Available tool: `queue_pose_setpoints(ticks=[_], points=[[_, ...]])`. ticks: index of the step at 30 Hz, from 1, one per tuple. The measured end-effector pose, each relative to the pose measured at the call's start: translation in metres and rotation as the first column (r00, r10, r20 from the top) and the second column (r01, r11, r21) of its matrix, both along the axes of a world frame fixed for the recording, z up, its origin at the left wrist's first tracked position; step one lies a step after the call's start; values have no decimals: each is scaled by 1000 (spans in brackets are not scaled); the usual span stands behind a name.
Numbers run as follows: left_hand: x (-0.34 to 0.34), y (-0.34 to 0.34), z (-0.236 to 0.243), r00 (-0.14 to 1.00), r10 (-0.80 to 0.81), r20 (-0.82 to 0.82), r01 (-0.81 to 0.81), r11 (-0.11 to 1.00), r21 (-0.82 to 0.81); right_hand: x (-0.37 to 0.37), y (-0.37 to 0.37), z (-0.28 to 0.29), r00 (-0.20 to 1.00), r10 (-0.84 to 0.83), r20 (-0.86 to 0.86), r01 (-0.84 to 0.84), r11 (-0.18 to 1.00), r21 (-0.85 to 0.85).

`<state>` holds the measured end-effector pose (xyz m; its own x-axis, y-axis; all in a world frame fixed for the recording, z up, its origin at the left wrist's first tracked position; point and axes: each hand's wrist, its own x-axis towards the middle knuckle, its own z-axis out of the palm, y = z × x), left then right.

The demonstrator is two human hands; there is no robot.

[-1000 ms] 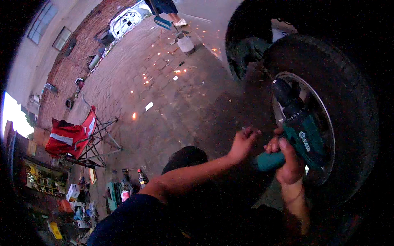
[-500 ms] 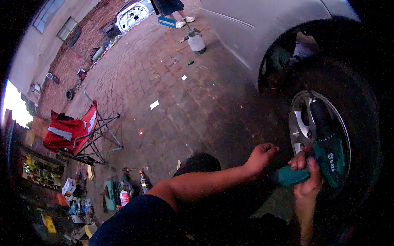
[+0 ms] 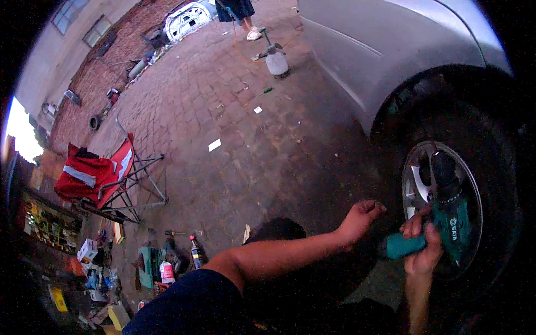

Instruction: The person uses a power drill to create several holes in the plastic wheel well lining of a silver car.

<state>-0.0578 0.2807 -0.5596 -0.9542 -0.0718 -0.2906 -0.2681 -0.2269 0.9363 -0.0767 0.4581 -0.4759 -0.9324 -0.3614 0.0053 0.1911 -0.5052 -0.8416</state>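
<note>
My right hand is shut round the handle of a green-and-black power drill, whose front end points up and lies against the silver rim of a car wheel with a black tyre. Just left of the wheel, my left hand has its fingers curled and pinched in the air, beside the drill but apart from it; what they hold, if anything, is too small to make out. The grey car body rises above the tyre.
A red folding chair stands left. Bottles, a green case and clutter lie lower left. A person's legs, a sprayer and a white door panel are at the back, on paved ground.
The orange sparks on the ground have gone. The view has shifted, so the car, wheel and both hands sit lower and further right. The person at the back has lifted the blue thing.
</note>
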Motion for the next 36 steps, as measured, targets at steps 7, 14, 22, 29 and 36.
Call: queue_pose_setpoints(ticks=[7,14,22,29,36], points=[[1,-9,15,997,-13,74,8,998,61,-1,-1,-9,999,26,26,-25,1000,-11],[-1,-9,-5,997,-13,72,7,996,84,-2,-8,-4,1000,14,23,-13,999,-45],[-4,-4,-5,994,-27,106,16,994,109,-5,-3,-7,1000,6,0,-6,1000,-17],[-6,-4,-13,997,-22,67,16,996,87,-4,-8,-4,1000,8,20,-7,1000,-28],[-2,-2,7,989,-34,144,22,996,83,-5,-5,-6,1000,9,-14,-10,1000,-22]])
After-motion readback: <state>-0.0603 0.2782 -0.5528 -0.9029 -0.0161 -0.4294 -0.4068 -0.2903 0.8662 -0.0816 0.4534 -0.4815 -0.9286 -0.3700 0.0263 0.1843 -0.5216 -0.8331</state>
